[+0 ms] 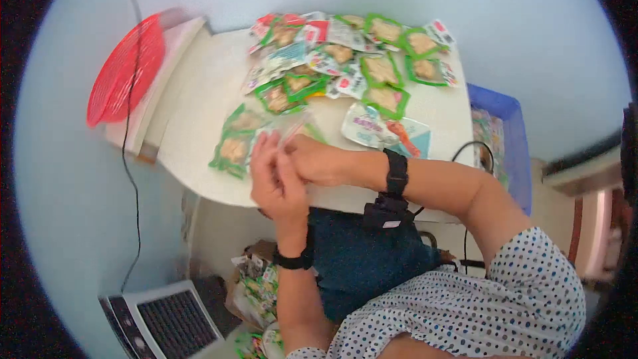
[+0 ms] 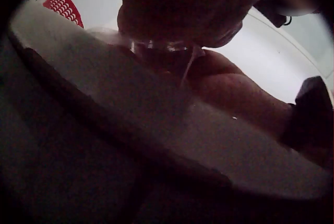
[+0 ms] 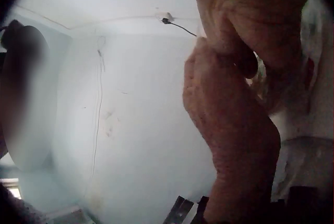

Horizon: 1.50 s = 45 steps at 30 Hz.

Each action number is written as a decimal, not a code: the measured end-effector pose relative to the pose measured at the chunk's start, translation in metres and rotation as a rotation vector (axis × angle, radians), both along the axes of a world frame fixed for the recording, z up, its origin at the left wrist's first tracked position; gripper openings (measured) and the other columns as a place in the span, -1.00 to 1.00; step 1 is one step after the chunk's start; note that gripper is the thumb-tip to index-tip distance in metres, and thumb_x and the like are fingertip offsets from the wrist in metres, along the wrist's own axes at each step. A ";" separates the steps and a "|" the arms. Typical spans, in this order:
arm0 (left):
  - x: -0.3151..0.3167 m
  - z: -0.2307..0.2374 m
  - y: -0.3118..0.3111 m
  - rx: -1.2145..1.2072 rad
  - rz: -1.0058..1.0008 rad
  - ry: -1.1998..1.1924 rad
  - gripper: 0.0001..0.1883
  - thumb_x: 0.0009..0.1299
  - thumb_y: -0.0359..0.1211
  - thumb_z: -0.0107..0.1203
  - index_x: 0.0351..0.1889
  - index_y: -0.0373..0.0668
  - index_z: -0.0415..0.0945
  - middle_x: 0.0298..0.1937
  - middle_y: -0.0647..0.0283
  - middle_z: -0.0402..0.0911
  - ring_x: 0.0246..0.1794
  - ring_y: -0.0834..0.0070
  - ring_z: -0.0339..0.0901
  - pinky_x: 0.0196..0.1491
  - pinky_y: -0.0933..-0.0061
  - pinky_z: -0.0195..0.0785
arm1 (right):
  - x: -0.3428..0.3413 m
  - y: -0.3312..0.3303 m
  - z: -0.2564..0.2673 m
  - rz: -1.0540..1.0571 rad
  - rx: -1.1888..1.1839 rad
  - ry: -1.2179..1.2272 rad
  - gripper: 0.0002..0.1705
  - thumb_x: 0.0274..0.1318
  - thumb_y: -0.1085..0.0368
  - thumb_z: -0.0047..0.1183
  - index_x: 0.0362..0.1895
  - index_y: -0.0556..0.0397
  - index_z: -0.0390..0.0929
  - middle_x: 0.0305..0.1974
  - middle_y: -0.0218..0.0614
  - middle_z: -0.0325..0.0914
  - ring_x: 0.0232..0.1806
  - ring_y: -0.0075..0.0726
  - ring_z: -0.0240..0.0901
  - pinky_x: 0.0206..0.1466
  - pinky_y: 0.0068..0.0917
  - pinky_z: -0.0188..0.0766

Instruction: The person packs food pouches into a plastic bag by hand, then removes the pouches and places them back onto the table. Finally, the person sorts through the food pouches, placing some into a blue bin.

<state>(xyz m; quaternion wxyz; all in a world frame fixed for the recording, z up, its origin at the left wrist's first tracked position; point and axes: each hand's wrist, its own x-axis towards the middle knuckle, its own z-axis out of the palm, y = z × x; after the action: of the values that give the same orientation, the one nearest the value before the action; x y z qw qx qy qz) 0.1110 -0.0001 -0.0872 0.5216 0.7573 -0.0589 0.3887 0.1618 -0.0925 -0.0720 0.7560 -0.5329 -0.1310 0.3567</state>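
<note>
Both hands meet at the table's front edge around a clear plastic bag (image 1: 292, 122). My left hand (image 1: 278, 183) pinches the bag's near part, fingers pointing up. The right hand (image 1: 319, 161) presses close against it, fingers curled round the bag's edge. In the left wrist view, a strip of clear film (image 2: 162, 46) shows between the left hand (image 2: 182, 10) and right hand (image 2: 224, 86). In the right wrist view the right hand (image 3: 250, 15) overlaps the left (image 3: 224, 104), hiding the fingertips. Green-edged packets (image 1: 232, 149) lie just left of the hands.
A pile of green-edged and printed packets (image 1: 339, 53) covers the table's back. A white-and-blue packet (image 1: 364, 127) with an orange-red item (image 1: 403, 138) lies right of the hands. A red basket (image 1: 126, 73) stands left, a blue crate (image 1: 515, 126) right, and a box of packets (image 1: 256, 286) below.
</note>
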 end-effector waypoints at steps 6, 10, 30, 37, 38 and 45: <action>-0.006 0.002 -0.004 0.088 0.020 0.025 -0.87 0.43 -0.51 -0.04 -0.12 -0.35 0.44 0.07 -0.06 0.60 0.23 0.04 0.44 0.28 0.11 0.22 | -0.009 -0.093 0.051 -0.098 -0.325 -0.360 -0.66 0.20 0.34 0.01 0.02 0.28 0.52 -0.24 -0.19 0.62 -0.29 -0.43 0.56 -0.22 -0.48 0.53; -0.009 0.005 -0.011 0.185 0.040 0.002 -0.92 0.39 -0.53 0.01 -0.20 -0.32 0.42 0.04 -0.03 0.61 0.23 0.03 0.43 0.32 0.05 0.16 | 0.020 -0.183 0.050 -0.503 -0.926 -0.962 -0.72 0.15 0.32 0.07 -0.10 0.21 0.60 -0.28 -0.22 0.64 -0.32 -0.42 0.58 -0.22 -0.42 0.52; -0.011 0.007 -0.013 0.297 0.078 -0.021 -0.88 0.27 -0.55 0.11 -0.24 -0.26 0.50 -0.01 0.02 0.61 0.15 -0.01 0.47 0.25 0.02 0.21 | 0.051 -0.295 -0.001 -0.701 -1.271 -0.738 -0.23 -0.26 0.07 0.40 0.05 0.24 0.47 -0.13 0.01 0.59 -0.12 -0.10 0.58 -0.06 -0.26 0.51; -0.005 0.001 -0.011 0.285 0.096 -0.032 -0.87 0.29 -0.51 0.12 -0.21 -0.26 0.53 -0.01 0.03 0.62 0.17 0.08 0.49 0.27 0.14 0.23 | 0.042 -0.295 -0.003 -0.816 -0.626 -0.290 -0.52 -0.14 0.32 0.34 -0.08 0.19 0.51 -0.27 -0.22 0.60 -0.28 -0.28 0.58 -0.24 -0.38 0.52; -0.005 0.001 -0.012 0.289 0.097 -0.031 -0.87 0.29 -0.51 0.12 -0.20 -0.26 0.53 -0.01 0.04 0.63 0.17 0.08 0.49 0.27 0.14 0.23 | 0.039 -0.294 -0.004 -0.833 -0.539 -0.239 -0.56 -0.10 0.35 0.31 -0.09 0.22 0.51 -0.26 -0.22 0.60 -0.30 -0.30 0.58 -0.26 -0.39 0.51; -0.003 0.003 -0.011 0.279 0.101 -0.046 -0.86 0.29 -0.50 0.12 -0.19 -0.25 0.54 0.00 0.05 0.63 0.17 0.05 0.48 0.25 0.12 0.26 | 0.034 -0.303 0.005 -0.637 -0.434 -0.105 -0.69 0.07 0.49 0.12 -0.06 0.33 0.48 -0.24 -0.19 0.61 -0.28 -0.35 0.60 -0.22 -0.40 0.55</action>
<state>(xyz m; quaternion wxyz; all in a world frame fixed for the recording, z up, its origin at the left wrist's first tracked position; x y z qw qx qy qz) 0.1080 -0.0114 -0.0846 0.3896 0.8152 -0.0864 0.4198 0.1960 -0.3957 -0.0674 0.6910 -0.7119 0.0809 0.0958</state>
